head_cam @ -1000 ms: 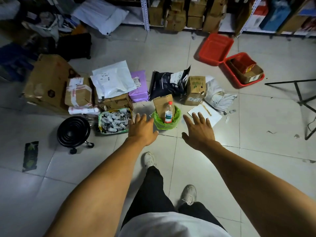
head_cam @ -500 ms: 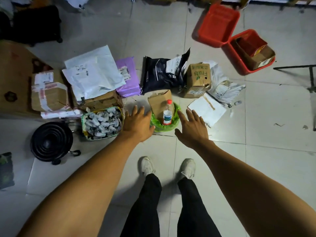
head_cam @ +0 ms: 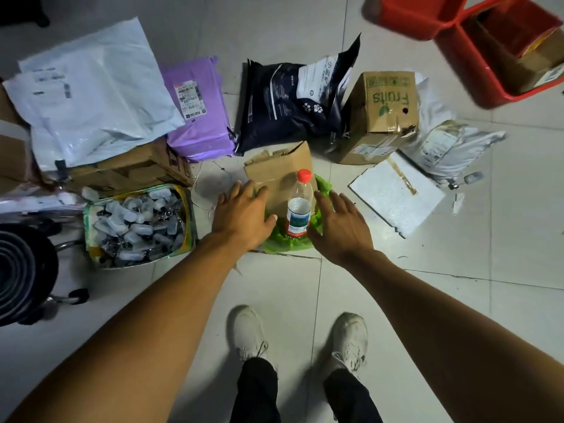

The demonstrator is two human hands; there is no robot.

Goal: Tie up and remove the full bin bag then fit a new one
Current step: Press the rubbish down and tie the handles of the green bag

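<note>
Both hands have closed in, left hand (head_cam: 244,215) and right hand (head_cam: 341,224) spread, empty, flanking the green bin bag (head_cam: 287,241); gathering its rim at six o'clock looks next.

We cannot see the bin under the green bag (head_cam: 287,242); the red crates (head_cam: 488,83) are cut off at the top edge.

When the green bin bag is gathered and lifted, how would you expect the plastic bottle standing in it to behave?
The plastic bottle looks nearly empty, so probably light. It stands tall and upright in the green bin bag, leaning near the cardboard piece, so it may tip easily. Being round, it would likely roll if it fell out.
</note>
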